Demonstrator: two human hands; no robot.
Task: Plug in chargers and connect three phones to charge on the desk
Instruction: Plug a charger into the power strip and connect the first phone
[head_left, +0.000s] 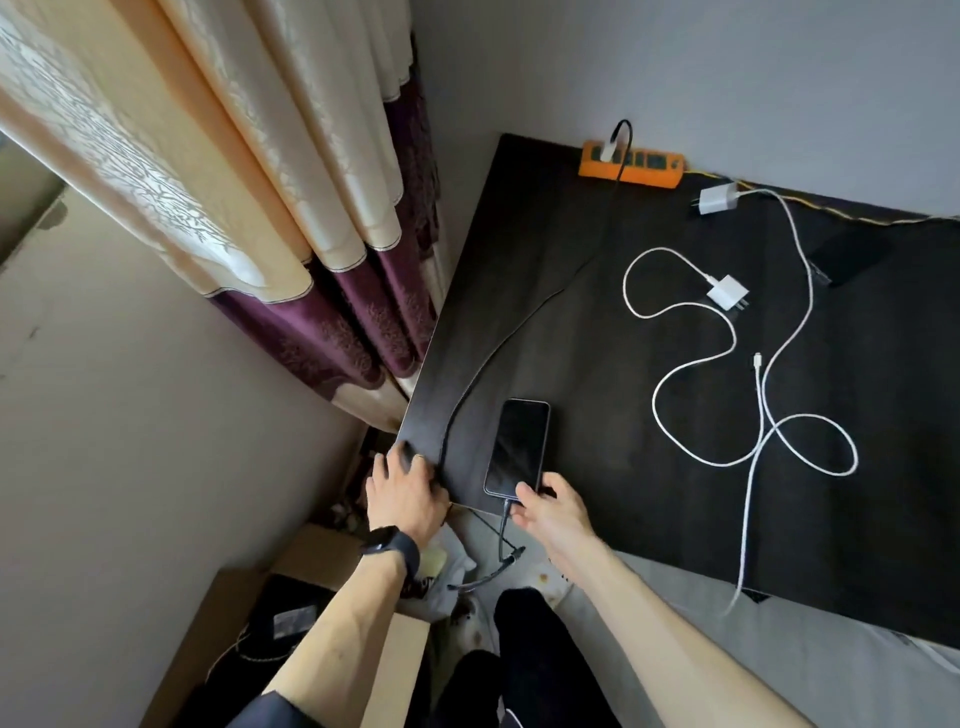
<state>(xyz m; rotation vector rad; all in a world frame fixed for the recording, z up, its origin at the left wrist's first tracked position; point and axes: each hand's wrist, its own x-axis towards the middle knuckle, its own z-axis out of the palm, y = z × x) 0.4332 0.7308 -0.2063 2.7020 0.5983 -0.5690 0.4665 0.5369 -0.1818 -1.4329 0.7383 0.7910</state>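
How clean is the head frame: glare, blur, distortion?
Head view: wide-angle bowing plus a strong tilt, so the desk edges curve; daylight through the curtain blows out its lace; soft sheen on the desk's left part, no hard glare on the phone screen; white cables read crisp against the dark top; left hand and right hand sharp, no motion blur.
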